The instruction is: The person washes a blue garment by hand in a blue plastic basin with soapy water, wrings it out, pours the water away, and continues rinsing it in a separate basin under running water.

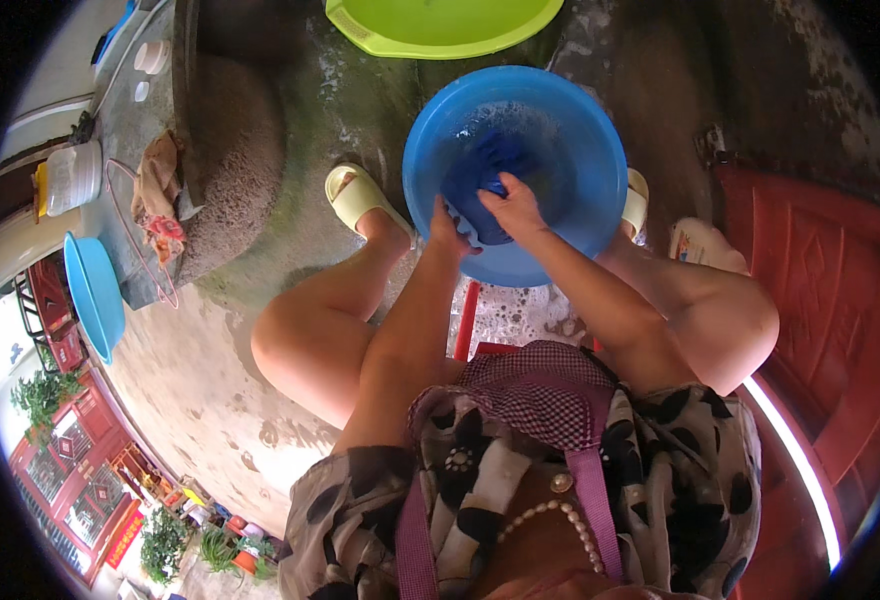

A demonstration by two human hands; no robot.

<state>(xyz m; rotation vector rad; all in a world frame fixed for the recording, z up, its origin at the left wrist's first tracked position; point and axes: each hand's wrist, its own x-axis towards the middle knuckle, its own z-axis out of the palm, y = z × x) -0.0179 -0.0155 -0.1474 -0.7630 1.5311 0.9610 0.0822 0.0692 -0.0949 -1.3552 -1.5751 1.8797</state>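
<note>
Between my feet stands a round blue plastic basin (590, 150) with soapy water in it. Dark blue wet cloth (477, 169) lies in the water. My right hand (516, 206) pinches a bunched part of this cloth between thumb and fingers, near the basin's middle. Lower left of it, my left hand (451, 229) is at the cloth's edge inside the basin, its fingers partly hidden; whether it grips the cloth does not show.
A lime-green basin (440, 46) stands just beyond the blue one. Foamy water (518, 307) covers the floor near my red seat. A red panelled door (815, 300) is at the right; a light blue tub (94, 300) and a brown cloth (156, 184) are at the left.
</note>
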